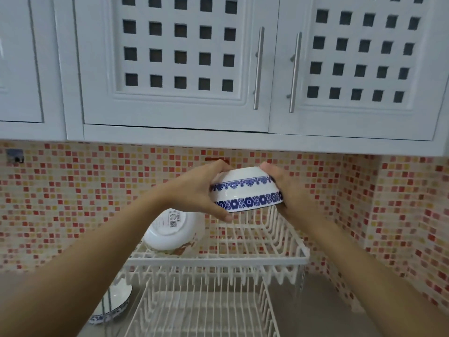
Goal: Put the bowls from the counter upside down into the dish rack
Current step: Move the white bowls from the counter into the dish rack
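I hold a white bowl with two blue flower bands point(245, 189) upside down, above the right part of the white wire dish rack's upper tier point(218, 260). My left hand point(201, 190) grips its left side and my right hand point(289, 190) its right side. A white bowl with a printed label on its base point(170, 231) leans upside down at the left of the upper tier. Another blue-patterned bowl point(110, 305) stands on the counter to the left of the rack's lower tier, partly hidden by my left forearm.
The rack's lower tier point(201, 310) holds nothing visible. A red and yellow mosaic tile wall point(73, 203) runs behind the rack and turns a corner on the right. White wall cupboards with metal handles point(258, 69) hang low overhead.
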